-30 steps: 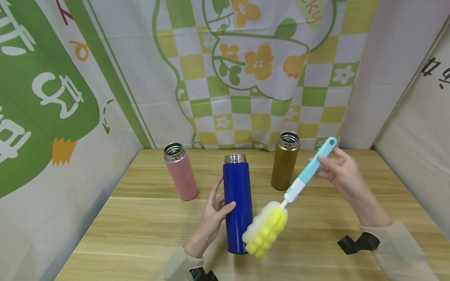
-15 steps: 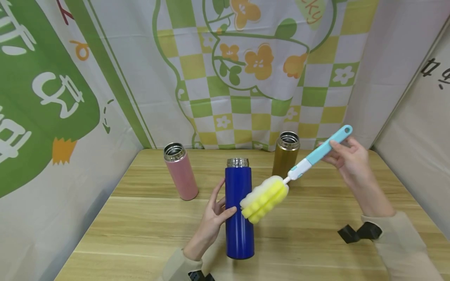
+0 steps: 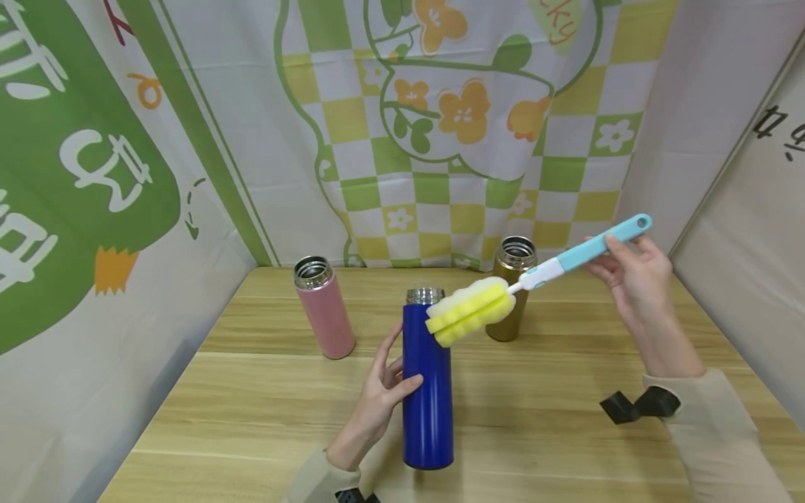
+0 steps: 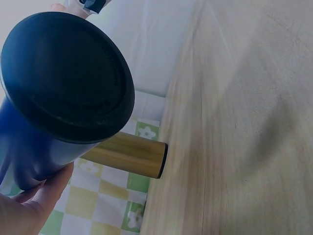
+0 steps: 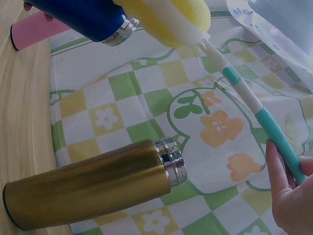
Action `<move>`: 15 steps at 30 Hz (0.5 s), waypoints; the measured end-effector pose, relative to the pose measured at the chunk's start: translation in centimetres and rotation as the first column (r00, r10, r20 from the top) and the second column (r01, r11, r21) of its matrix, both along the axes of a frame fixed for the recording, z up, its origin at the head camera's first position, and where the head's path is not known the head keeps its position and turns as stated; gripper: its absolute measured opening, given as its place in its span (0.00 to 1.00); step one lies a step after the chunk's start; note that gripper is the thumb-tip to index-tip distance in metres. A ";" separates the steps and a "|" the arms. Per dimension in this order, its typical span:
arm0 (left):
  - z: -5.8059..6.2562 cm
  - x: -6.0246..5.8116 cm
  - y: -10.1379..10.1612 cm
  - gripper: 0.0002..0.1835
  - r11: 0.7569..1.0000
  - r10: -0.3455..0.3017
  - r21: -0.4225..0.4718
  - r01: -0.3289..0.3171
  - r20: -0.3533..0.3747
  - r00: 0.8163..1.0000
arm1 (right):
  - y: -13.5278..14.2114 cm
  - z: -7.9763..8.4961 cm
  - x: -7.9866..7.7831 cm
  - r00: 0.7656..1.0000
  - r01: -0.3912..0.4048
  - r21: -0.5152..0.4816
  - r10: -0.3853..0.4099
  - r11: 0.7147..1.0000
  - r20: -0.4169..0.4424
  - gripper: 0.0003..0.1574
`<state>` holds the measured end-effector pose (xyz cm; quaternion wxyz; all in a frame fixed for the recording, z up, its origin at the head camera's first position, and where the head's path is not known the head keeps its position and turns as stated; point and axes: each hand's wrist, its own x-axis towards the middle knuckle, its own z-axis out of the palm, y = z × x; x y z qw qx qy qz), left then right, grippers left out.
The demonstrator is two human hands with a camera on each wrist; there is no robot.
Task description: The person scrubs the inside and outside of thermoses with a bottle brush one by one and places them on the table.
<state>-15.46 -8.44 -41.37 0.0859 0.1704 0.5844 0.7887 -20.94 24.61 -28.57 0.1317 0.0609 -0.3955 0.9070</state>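
Observation:
My left hand point(image 3: 372, 398) grips a blue thermos bottle point(image 3: 428, 405) around its left side, thumb across the front. The left wrist view shows the bottle's dark base point(image 4: 68, 78) raised off the table. In my right hand point(image 3: 641, 286) is a bottle brush, pinched by its turquoise handle point(image 3: 597, 244). The brush's yellow and white sponge head point(image 3: 472, 311) points left and overlaps the bottle's upper part and steel neck in the head view. The right wrist view has the fingers point(image 5: 276, 166) along the handle, with the blue bottle's steel neck point(image 5: 122, 32) beside the sponge.
A pink thermos bottle point(image 3: 323, 311) stands uncapped at the left rear of the wooden table point(image 3: 251, 412). Behind the brush, a gold thermos bottle point(image 3: 506, 325) stands uncapped near the back edge. A patterned cloth point(image 3: 434, 202) hangs behind the table.
The brush has risen and swung toward level, its sponge going from the blue bottle's base up to its neck. My right hand moved up and right; the blue bottle sank slightly.

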 end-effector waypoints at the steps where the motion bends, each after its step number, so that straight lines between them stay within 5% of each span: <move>1: 0.0 0.0 0.0 0.43 1.000 -0.005 0.002 0.005 -0.006 1.000 | 0.0 0.0 0.0 1.000 0.010 -0.009 -0.010 1.000 -0.001 0.12; 15: -0.4 -0.3 -0.1 0.43 1.000 -0.004 -0.009 0.004 -0.026 1.000 | 0.5 -0.2 0.2 0.997 0.069 -0.084 -0.072 0.994 -0.033 0.10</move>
